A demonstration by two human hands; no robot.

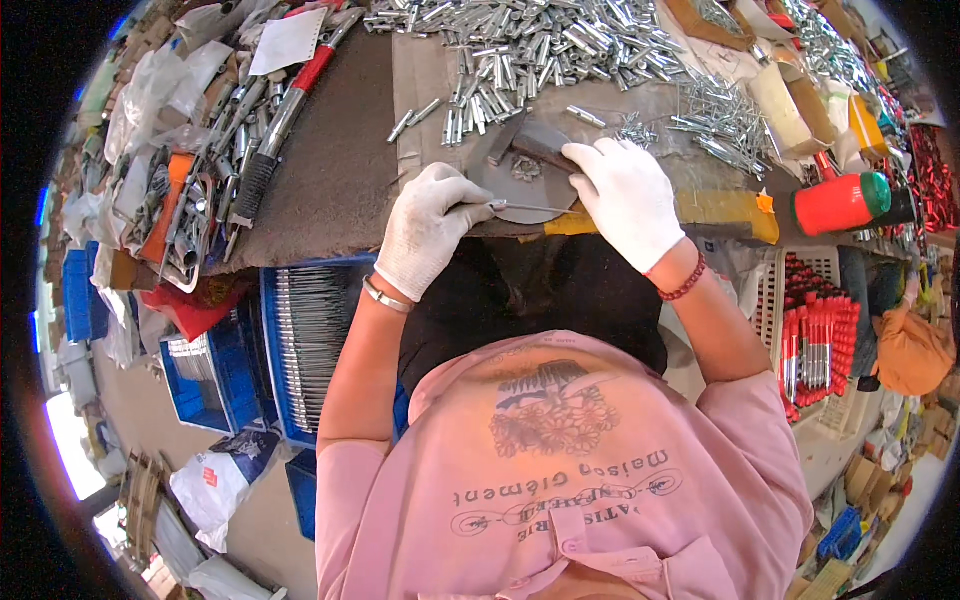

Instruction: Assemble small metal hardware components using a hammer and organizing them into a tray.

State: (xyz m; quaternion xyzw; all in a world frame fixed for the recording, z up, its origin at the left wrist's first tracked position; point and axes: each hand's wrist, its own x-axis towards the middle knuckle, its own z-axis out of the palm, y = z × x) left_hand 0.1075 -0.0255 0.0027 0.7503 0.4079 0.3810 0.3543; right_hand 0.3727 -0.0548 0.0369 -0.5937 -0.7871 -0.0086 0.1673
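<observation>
My left hand (432, 225), in a white glove, pinches the silver end of a thin metal rod (530, 208). The rod lies level across the near edge of a round dark metal plate (548, 190). My right hand (630, 195), also gloved, has its fingers closed on a dark, hammer-like bar (545, 147) above the plate; its exact kind is unclear. Beside the bar stands a dark block (505, 138). Small metal bits (525, 168) sit on the plate. Beyond, a large heap of short silver tubes (540, 50) spreads over the bench.
Thin metal pins (725, 120) lie at the right, near a red roll with a green end (845, 203). Loose tools and a red-and-black bar (290, 110) crowd the left. Below the bench are a blue bin of rods (310, 340) and a crate of red-handled pieces (815, 340).
</observation>
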